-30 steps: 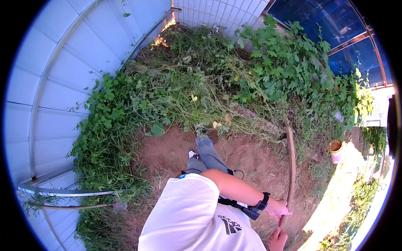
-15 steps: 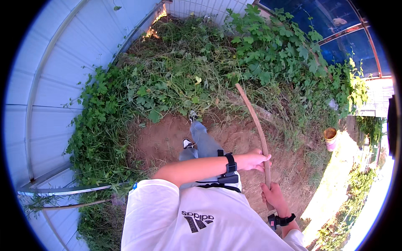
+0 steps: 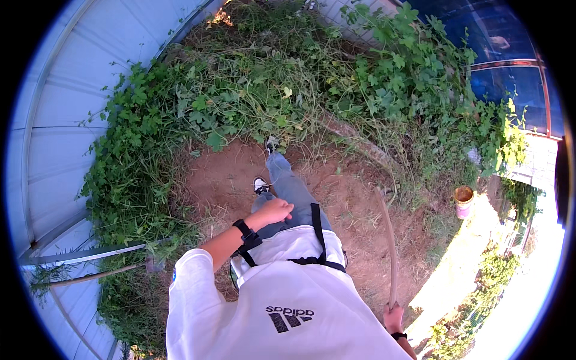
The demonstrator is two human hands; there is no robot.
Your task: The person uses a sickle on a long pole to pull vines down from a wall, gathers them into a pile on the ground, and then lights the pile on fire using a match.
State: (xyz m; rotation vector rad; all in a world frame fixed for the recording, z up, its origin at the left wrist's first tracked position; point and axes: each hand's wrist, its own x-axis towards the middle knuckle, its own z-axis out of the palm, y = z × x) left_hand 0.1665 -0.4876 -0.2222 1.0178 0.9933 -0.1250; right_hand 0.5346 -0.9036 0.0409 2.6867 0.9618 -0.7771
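My right hand (image 3: 393,317) grips the lower end of a long, slightly curved wooden stick (image 3: 390,246), low on the right. The stick points away from me over the bare soil, and its far end comes near the edge of the weeds. I cannot make out whether anything is fixed to that end. My left hand (image 3: 276,212) hangs in front of my thighs with its fingers curled in and nothing showing in them. It is well apart from the stick.
Cut and tangled weeds (image 3: 252,90) lie ahead, with leafy vines (image 3: 396,78) at right. A log (image 3: 357,143) lies at the weeds' edge. A pale metal wall (image 3: 66,108) and a rail (image 3: 90,254) stand at left. A bucket (image 3: 463,203) sits to the right on the ground.
My left hand has let go of the stick and moved left to my thighs. My right hand has drawn the stick back and down to the right.
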